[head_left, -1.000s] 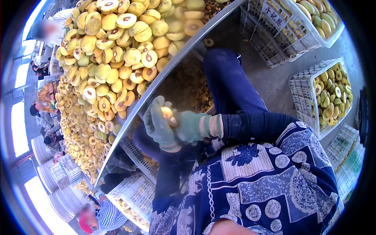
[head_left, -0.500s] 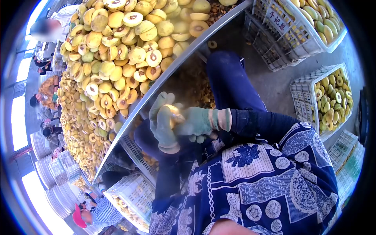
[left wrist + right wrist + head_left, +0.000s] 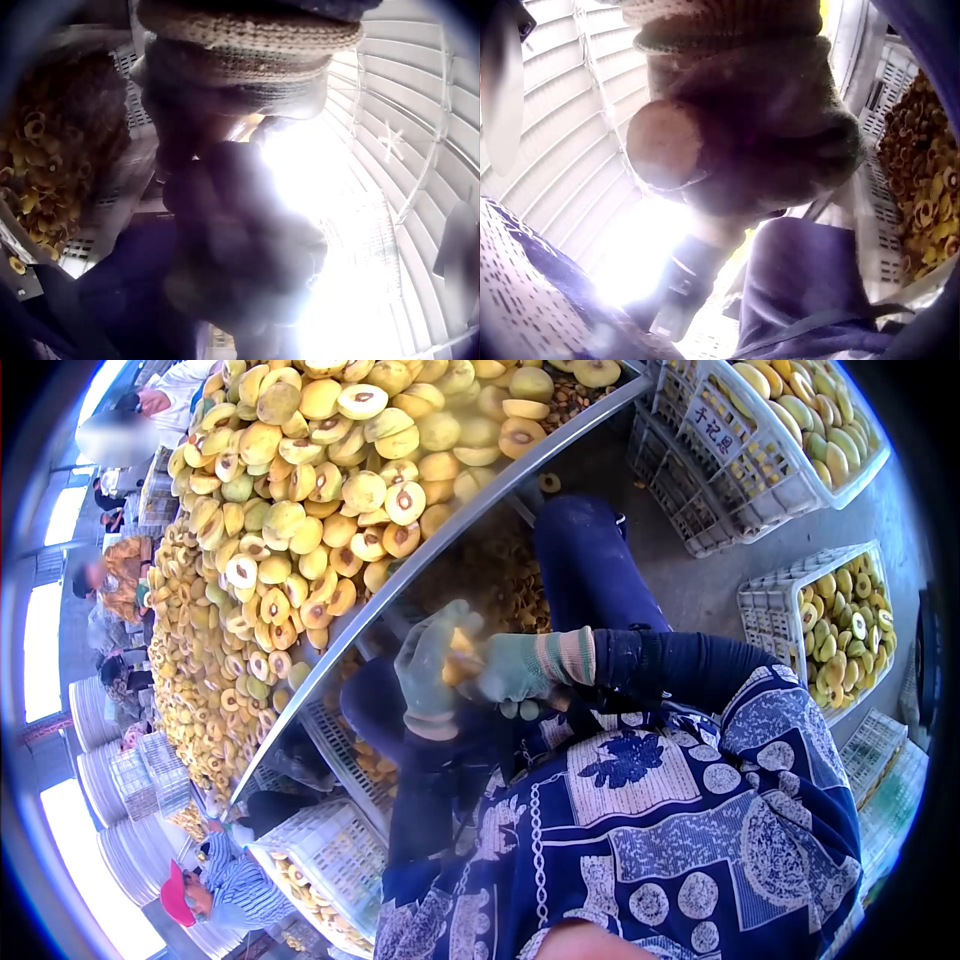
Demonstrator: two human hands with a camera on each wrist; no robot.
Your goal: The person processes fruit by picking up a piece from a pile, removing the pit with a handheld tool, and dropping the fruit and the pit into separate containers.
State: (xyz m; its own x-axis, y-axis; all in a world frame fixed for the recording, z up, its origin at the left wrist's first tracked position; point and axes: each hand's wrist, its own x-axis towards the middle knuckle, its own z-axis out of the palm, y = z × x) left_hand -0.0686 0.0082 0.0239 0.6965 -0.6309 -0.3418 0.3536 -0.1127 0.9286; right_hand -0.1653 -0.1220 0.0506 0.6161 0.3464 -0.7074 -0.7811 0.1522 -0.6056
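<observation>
My gloved left hand [image 3: 428,675] grips a yellow peach half [image 3: 460,658], the fruit sitting between its thumb and fingers. Pressed close against the fruit is my gloved right hand [image 3: 510,665], fingers curled. In the right wrist view, a round, tan, wood-like handle end [image 3: 664,142] pokes out of the right fist. The working end of this tool is hidden between the hands. Both hands are held above the lap, beside the metal rim of the table [image 3: 400,575]. The left wrist view is dark and blurred around the hands.
Halved peaches [image 3: 300,490] are heaped on the table. Between the knees, a crate holds ring-shaped fruit scraps [image 3: 922,202]. Plastic crates of peaches stand at right, including a stacked crate [image 3: 700,470] and a lower crate [image 3: 770,610]. Other people sit along the far left.
Both hands have shifted slightly right while staying together. The fruit has turned in my left hand and shows more orange flesh. The head view has tilted a little.
</observation>
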